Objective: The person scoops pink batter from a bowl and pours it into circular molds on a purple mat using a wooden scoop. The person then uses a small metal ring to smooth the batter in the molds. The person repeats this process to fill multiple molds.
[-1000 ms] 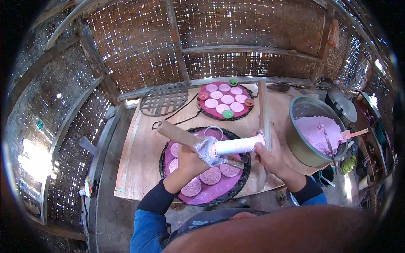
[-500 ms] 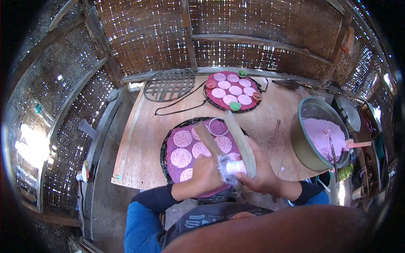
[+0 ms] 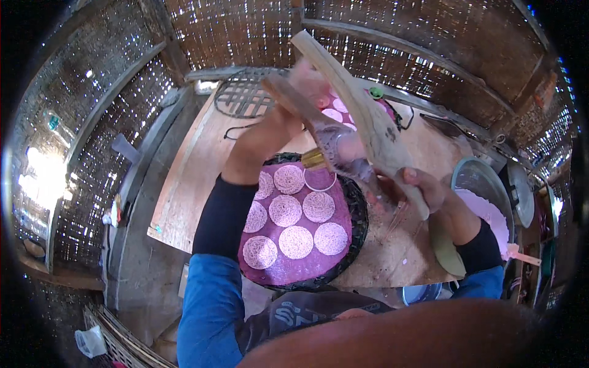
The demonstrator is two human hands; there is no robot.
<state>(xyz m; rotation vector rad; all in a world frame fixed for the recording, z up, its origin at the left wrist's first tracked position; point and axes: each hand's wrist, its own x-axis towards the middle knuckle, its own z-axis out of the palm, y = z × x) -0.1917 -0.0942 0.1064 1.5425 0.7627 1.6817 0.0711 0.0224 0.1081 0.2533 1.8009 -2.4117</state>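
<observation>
My left hand (image 3: 282,122), partly hidden and blurred, grips a wooden press with a brown arm (image 3: 291,98) and a long pale arm (image 3: 334,76), raised high over the work table. My right hand (image 3: 423,190) wraps round the lower end of the pale arm. Between the wooden pieces sit a pinkish cylinder (image 3: 348,147) and a smeared whitish fitting. Beneath, a dark-rimmed woven tray with a purple sheet (image 3: 273,275) holds several round pink noodle-like discs (image 3: 285,210) and a ring (image 3: 331,183), with a yellowish metal piece (image 3: 313,158) just above the ring.
Behind lie an open lattice rack (image 3: 236,92) and a second tray of pink discs (image 3: 385,110), partly covered by the press. At right, a large basin (image 3: 481,172) holds pink dough beside a metal lid (image 3: 520,187). The plywood table (image 3: 184,178) stands inside woven-bamboo walls.
Both hands have lifted the press up and forward from low over the near tray, its pale arm now slanting toward the back left. The near tray's discs are now more exposed.
</observation>
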